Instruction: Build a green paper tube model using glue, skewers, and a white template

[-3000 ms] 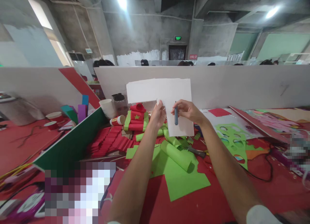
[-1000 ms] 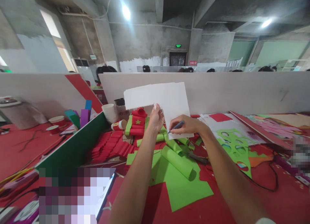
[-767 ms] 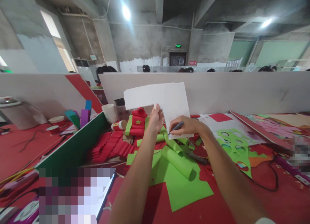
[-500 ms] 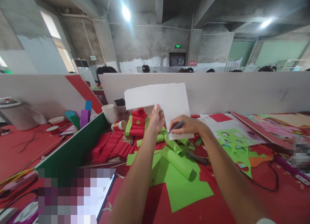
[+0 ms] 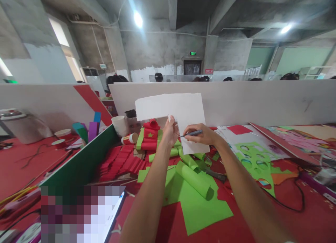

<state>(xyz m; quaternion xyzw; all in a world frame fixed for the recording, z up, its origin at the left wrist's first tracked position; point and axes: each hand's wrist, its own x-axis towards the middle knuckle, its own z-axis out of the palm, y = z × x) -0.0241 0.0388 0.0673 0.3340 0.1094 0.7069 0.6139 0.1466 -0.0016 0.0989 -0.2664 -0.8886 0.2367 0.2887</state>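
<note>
A white board (image 5: 193, 113), roughly L-shaped with a notch at its lower left, is held up above the table. My left hand (image 5: 171, 132) is closed on the board at the notch's inner corner. In my right hand (image 5: 202, 135), a slim blue-grey pen-shaped tool (image 5: 194, 133) lies pinched, its thin tip pointing left at the board's cut edge. Whether that tip is a blade or a nib is too small to tell. Beneath both hands lie green paper rolls (image 5: 194, 180) and flat green sheets (image 5: 204, 215).
Red folded strips (image 5: 123, 159) and a red-green roll with a star (image 5: 150, 134) sit left, beside a green divider (image 5: 81, 166). A white cup (image 5: 120, 125) stands behind. Scissors (image 5: 216, 174) lie among paper scraps; a cut-out green sheet (image 5: 253, 159) lies right. A white partition (image 5: 249, 103) closes the back.
My right hand has shifted the tool's tip upward along the board's edge, and the tool now lies flatter. My left hand keeps its hold. The view has tilted slightly.
</note>
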